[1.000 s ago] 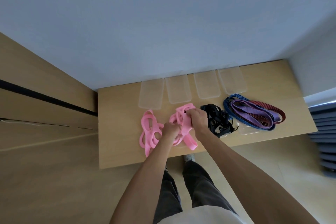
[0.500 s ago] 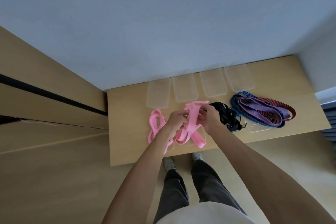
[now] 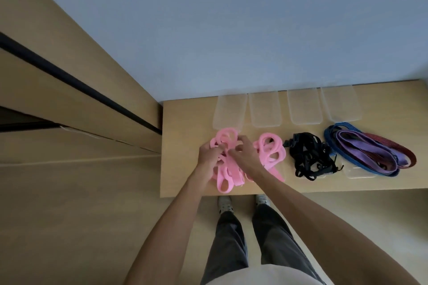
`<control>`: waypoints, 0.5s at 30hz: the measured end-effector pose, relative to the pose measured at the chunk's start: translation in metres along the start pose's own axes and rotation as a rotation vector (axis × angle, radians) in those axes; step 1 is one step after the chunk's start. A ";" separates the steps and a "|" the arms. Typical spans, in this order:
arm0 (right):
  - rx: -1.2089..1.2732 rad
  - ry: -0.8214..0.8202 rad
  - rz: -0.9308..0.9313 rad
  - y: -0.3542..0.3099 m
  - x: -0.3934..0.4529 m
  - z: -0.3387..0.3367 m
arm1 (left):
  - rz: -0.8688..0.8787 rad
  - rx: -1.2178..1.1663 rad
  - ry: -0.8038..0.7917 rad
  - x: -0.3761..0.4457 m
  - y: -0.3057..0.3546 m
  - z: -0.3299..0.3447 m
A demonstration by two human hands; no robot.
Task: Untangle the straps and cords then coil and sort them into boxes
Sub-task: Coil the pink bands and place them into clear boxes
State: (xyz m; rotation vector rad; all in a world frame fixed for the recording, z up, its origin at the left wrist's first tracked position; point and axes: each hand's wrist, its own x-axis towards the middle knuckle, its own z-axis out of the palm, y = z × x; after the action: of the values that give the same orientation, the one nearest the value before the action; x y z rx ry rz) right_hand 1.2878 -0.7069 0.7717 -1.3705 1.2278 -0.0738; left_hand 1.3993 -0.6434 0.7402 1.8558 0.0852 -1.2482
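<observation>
A tangle of pink straps (image 3: 225, 172) lies at the left of the wooden table (image 3: 185, 146). My left hand (image 3: 208, 154) and my right hand (image 3: 244, 154) both grip it, fingers closed in the loops. A second bundle of pink straps (image 3: 269, 150) rests just right of my right hand. Further right sit a black cord tangle (image 3: 309, 157) and a pile of blue, purple and red straps (image 3: 368, 152). Along the wall stand several clear plastic boxes (image 3: 264, 110), all without straps in them.
Wooden cabinet fronts (image 3: 69, 111) rise close on the left. A clear lid or box (image 3: 360, 172) lies under the blue and purple straps near the table's front edge. My legs and shoes (image 3: 224, 201) stand just below the table edge.
Both hands have shifted left from the right pink bundle onto the left pink tangle. The right bundle now lies on the table, let go. The view has swung so the table sits further right.
</observation>
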 end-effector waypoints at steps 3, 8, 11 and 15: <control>-0.071 -0.023 -0.014 0.005 0.005 0.022 | 0.011 -0.035 0.017 0.012 -0.014 -0.019; -0.234 -0.008 0.062 0.023 0.015 0.041 | 0.048 0.093 0.004 0.029 -0.030 -0.025; -0.355 0.039 0.073 0.030 0.020 0.048 | 0.114 0.276 0.081 0.038 -0.034 -0.028; -0.382 0.139 0.076 0.028 0.022 0.052 | 0.127 0.572 0.273 0.043 -0.032 -0.037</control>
State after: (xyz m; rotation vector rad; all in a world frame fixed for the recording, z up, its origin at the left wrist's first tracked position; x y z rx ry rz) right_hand 1.3164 -0.6775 0.7236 -1.6670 1.4614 0.1270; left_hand 1.4317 -0.6151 0.6915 2.4737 -0.2647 -0.9847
